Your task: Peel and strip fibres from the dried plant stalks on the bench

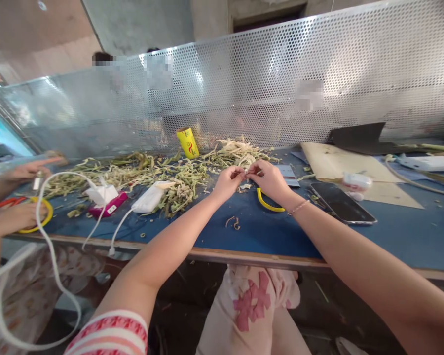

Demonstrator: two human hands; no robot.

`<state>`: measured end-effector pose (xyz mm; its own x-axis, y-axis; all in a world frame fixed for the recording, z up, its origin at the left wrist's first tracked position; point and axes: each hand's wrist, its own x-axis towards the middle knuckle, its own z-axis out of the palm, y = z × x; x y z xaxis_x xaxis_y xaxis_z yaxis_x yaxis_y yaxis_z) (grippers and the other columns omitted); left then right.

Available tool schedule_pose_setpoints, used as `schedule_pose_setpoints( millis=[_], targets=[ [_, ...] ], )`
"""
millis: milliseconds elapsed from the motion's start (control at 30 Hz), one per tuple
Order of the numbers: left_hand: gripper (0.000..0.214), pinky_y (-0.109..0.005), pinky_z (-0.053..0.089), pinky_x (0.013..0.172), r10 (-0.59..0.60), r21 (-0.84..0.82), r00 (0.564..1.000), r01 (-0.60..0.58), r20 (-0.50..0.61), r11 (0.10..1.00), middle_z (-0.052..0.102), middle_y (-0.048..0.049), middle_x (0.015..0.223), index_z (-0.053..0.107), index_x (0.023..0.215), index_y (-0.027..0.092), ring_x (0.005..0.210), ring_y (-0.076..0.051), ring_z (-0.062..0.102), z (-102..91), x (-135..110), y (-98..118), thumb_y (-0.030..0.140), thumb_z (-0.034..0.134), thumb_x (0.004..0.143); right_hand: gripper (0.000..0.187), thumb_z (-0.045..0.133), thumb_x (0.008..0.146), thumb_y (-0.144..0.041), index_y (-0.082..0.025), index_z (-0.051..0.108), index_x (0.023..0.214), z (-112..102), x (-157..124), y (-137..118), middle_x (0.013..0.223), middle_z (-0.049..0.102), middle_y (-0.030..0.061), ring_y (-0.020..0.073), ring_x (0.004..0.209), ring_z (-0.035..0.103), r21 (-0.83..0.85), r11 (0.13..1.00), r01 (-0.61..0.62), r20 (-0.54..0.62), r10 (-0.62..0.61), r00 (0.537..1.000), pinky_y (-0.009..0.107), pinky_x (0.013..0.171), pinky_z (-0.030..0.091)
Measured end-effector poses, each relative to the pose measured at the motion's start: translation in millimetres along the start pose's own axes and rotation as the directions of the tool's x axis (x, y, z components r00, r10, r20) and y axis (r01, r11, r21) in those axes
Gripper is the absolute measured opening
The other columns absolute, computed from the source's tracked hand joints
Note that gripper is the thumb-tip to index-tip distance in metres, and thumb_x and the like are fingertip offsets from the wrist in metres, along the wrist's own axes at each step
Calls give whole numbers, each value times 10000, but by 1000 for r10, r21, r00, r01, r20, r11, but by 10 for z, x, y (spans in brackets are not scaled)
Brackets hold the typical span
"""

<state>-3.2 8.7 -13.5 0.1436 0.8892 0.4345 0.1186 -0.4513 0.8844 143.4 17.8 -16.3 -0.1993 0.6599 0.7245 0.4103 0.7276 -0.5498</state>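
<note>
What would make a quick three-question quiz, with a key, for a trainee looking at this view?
1. True or false: the left hand and the right hand are spread wide apart.
2. Multiple choice: what is the main colour of the tube in front of the perforated screen? A) blue B) yellow C) white
3. Fill in the blank: a thin ____ circles the right wrist.

Key:
1. False; they are close together, with their fingertips nearly meeting.
2. B
3. bracelet
</note>
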Motion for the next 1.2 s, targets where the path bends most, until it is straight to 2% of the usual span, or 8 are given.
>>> schedule_pose_setpoints(
  millis=[167, 400, 567, 767, 867, 1033, 1200],
  targets=[
    [121, -236, 411, 652, 80, 49, 996, -81, 30, 995, 583, -4, 681, 547, 735, 155, 658, -109, 545, -27, 18, -52, 261, 592, 700, 43, 574, 690, -154, -185, 548, 676, -23, -8, 9, 678, 538, 15, 138, 655, 499, -63, 995, 74, 13, -73, 997, 270, 604, 434],
    [98, -237, 401, 641, 120, 124, 992, -123, 34, 985, 560, 0, 658, 546, 691, 160, 628, -102, 508, -27, -32, 40, 245, 593, 707, 58, 551, 715, -152, -181, 535, 668, -42, -6, 23, 679, 513, 26, 139, 635, 487, -112, 982, 155, 67, -148, 987, 266, 588, 429],
    [63, -244, 414, 659, 150, 195, 987, -158, 56, 968, 576, -6, 694, 557, 720, 155, 655, -102, 520, -39, -21, 9, 215, 575, 714, 61, 535, 713, -157, -183, 503, 669, -53, -5, 27, 679, 504, 27, 133, 603, 478, -123, 971, 205, 94, -194, 976, 266, 560, 433],
    [39, -240, 419, 621, 160, 278, 986, -165, 42, 946, 596, -14, 687, 565, 726, 150, 623, -100, 530, -32, -7, -6, 184, 559, 709, 75, 517, 696, -139, -192, 465, 690, -62, -19, 12, 671, 517, 18, 134, 610, 488, -171, 964, 202, 86, -190, 978, 257, 573, 425],
    [36, -236, 419, 605, 131, 252, 991, -132, 22, 959, 589, -6, 659, 565, 715, 149, 597, -96, 528, 0, -9, 2, 175, 569, 690, 92, 504, 688, -124, -195, 447, 696, -60, -27, 1, 644, 499, 4, 125, 583, 468, -223, 951, 216, 83, -202, 976, 248, 567, 402],
    [44, -221, 417, 609, 92, 140, 996, -90, -8, 986, 586, 7, 639, 564, 707, 147, 592, -87, 535, 67, -18, 24, 155, 576, 666, 134, 478, 679, -91, -189, 484, 771, -36, -26, 2, 639, 504, 3, 132, 594, 474, -254, 946, 201, 9, -205, 979, 249, 582, 407],
    [84, -231, 428, 626, 39, 15, 998, -38, -48, 999, 598, 4, 636, 565, 693, 140, 607, -97, 552, 85, -22, 53, 190, 608, 642, 171, 455, 728, -87, -182, 563, 820, -25, -3, 9, 743, 560, 45, 143, 661, 518, -250, 927, 281, 27, -284, 958, 262, 631, 438]
  ],
)
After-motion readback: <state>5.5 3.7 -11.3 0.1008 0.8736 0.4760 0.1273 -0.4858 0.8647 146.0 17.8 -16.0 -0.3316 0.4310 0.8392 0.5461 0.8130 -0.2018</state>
